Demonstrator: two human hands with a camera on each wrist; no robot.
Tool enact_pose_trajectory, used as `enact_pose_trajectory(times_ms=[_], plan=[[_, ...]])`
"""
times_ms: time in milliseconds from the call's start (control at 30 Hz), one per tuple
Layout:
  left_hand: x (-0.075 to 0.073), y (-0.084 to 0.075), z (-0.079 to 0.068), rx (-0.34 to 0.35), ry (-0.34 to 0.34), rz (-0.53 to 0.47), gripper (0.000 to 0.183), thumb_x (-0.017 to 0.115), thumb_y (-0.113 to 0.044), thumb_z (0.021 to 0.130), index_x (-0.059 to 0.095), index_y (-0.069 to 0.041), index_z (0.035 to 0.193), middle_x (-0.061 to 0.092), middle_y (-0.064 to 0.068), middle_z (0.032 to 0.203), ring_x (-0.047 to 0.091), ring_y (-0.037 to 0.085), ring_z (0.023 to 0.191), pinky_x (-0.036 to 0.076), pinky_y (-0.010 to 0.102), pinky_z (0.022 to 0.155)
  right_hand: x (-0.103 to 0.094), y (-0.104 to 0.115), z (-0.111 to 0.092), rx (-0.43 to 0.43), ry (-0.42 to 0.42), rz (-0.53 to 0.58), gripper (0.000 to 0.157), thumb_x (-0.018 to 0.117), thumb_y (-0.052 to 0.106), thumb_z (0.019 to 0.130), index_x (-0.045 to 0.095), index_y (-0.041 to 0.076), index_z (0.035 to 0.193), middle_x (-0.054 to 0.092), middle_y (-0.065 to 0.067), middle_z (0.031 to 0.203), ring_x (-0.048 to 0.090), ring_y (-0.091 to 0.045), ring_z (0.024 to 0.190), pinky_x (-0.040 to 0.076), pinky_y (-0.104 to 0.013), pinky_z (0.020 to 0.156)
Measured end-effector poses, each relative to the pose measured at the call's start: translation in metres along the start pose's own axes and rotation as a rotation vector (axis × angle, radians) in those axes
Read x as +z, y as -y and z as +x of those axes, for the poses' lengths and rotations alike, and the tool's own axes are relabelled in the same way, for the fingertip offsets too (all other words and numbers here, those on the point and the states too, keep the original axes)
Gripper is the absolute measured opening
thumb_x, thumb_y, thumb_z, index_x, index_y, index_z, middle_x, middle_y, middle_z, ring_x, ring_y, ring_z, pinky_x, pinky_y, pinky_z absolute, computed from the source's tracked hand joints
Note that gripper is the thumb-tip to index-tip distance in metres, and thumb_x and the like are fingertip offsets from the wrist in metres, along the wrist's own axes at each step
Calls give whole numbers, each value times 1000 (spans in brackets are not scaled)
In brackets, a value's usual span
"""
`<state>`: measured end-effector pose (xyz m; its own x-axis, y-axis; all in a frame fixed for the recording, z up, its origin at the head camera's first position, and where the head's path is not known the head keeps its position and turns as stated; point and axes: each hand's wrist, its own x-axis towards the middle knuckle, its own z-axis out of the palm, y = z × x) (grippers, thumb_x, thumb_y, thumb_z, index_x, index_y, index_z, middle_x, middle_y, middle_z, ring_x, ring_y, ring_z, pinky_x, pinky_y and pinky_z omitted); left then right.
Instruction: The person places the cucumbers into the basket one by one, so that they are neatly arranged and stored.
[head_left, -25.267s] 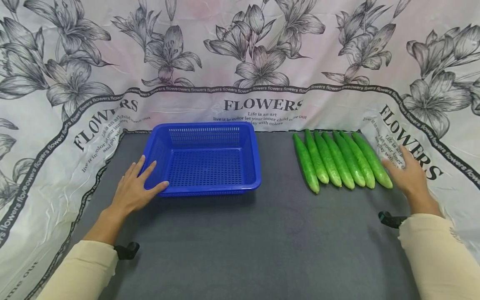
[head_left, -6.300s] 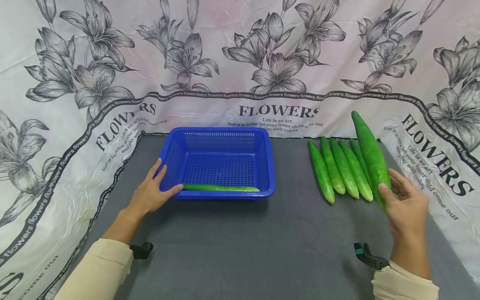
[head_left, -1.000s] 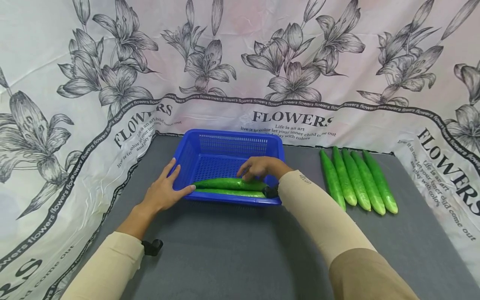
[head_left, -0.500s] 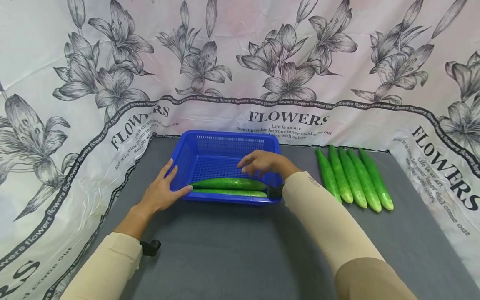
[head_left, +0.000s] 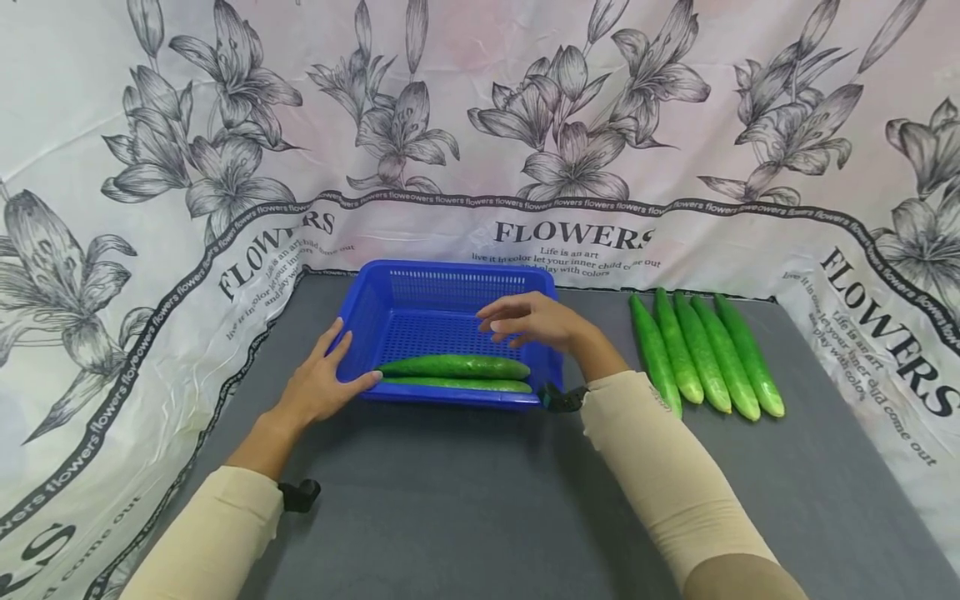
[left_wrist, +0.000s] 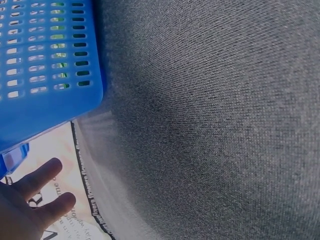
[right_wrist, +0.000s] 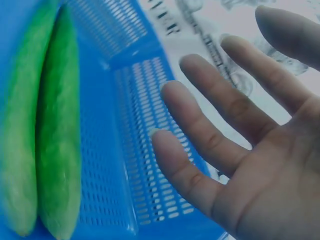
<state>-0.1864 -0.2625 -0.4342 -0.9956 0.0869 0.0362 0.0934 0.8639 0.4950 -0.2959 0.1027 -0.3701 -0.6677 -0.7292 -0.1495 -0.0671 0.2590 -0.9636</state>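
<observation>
both hands (head_left: 317,389) (head_left: 538,322), fingers (right_wrist: 206,131) loosely spread

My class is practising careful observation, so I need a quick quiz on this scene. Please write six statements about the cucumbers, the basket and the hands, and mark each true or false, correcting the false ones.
1. Two cucumbers lie inside the blue basket. True.
2. The two cucumbers lie along the far wall of the blue basket. False: they lie along its near wall.
3. The right hand holds nothing. True.
4. Six cucumbers lie on the table. False: five cucumbers lie on the grey table.
5. The left hand touches the blue basket. True.
6. The five cucumbers lie left of the blue basket. False: they lie to its right.
</observation>
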Motion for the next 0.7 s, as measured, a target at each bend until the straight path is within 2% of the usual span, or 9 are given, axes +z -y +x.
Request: enact_pose_trajectory(times_ms=[233,533,700], plan=[[0,-1,0,4,-7,-2,100,56,-69,84,23,-4,153,2,4,161,23,47,137,26,68,99,14,-3,-21,-181,-132,94,37,63,18,94,60,1,127,63,-19,117,60,-38,106,44,-57,91],[1,-1,-2,-9,-2,-3,100,56,-68,84,22,-4,153,2,5,161,22,47,137,24,68,100,28,-9,-47,-324,-251,111,33,61,10,94,60,-3,124,64,-21,113,59,-42,105,51,-48,83],[0,-2,-1,-8,-9,3,100,56,-68,84,22,-4,153,3,5,161,22,47,137,24,68,100,34,-12,-65,-379,-300,80,33,60,7,94,60,-5,124,65,-21,112,61,-39,103,52,-43,83]])
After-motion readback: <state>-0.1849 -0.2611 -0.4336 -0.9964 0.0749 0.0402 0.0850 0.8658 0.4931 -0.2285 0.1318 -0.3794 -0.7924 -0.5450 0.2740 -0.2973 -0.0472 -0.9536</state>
